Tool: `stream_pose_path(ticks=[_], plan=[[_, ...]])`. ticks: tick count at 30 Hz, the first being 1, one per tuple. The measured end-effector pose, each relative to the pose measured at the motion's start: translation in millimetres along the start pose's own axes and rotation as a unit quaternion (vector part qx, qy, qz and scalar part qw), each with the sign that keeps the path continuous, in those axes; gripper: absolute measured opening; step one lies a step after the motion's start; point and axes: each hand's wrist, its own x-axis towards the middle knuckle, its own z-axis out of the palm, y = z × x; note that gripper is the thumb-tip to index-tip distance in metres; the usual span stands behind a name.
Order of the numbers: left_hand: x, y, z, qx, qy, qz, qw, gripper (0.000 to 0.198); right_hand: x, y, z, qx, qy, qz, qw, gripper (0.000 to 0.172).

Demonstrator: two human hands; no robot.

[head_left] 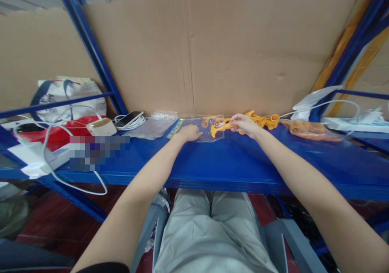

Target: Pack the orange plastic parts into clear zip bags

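My left hand point(190, 133) is closed at the left part of a clear plastic bag point(206, 137), its fingers curled on the film. The bag lies on the blue shelf, with a colourful printed strip point(176, 128) at its left end. My right hand point(243, 124) grips a yellow plastic piece point(217, 130) that looks like a toy claw hammer. Its curved end points left, over or inside the bag; I cannot tell which. Another round yellow piece point(205, 122) shows through or behind the film. More yellow plastic parts point(266, 121) lie just behind and right of my right hand.
Flat clear bags point(148, 128) lie left of my left hand, beside a phone point(129, 120) on coiled white cable. Orange parts in clear plastic point(313, 131) sit at the right. Cardboard point(237, 54) walls the back. White cables and a power strip point(45, 155) occupy the left.
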Motion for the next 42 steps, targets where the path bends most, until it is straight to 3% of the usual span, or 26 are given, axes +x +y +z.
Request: stream_pose_path(ticks=[3, 6, 13, 23, 27, 31, 35, 38, 42], plan=[[-2, 5, -2.1, -0.062, 0.036, 0.016, 0.997, 0.046, -1, 1, 2, 0.042, -0.022, 0.011, 0.999, 0.015], [-4, 12, -5.5, -0.119, 0.026, 0.039, 0.992, 0.051, 0, 2, 5, 0.060, -0.041, 0.008, 0.997, 0.015], [-5, 17, -4.0, -0.132, 0.007, 0.059, 0.989, 0.030, -2, 3, 10, 0.068, -0.067, 0.015, 0.995, 0.014], [-9, 35, -5.8, -0.135, 0.121, 0.109, 0.977, 0.023, -12, 0, 23, 0.099, -0.138, -0.040, 0.985, 0.022], [-10, 38, -4.4, -0.131, 0.147, 0.117, 0.973, 0.020, -4, 9, 25, -0.023, -0.156, -0.132, 0.979, 0.019], [-7, 37, 1.0, -0.144, 0.178, 0.147, 0.962, 0.017, 5, 18, 25, -0.243, -0.170, -0.283, 0.912, 0.015], [-3, 37, 5.0, -0.179, 0.199, 0.170, 0.948, 0.019, 2, 20, 31, -0.355, -0.146, -0.322, 0.865, 0.025], [0, 30, 3.0, -0.212, 0.210, 0.133, 0.945, 0.022, 0, 20, 36, -0.379, -0.110, -0.335, 0.855, 0.028], [4, 8, -2.2, -0.213, 0.253, -0.048, 0.943, 0.021, 4, 27, 39, -0.317, -0.097, -0.319, 0.888, 0.033]])
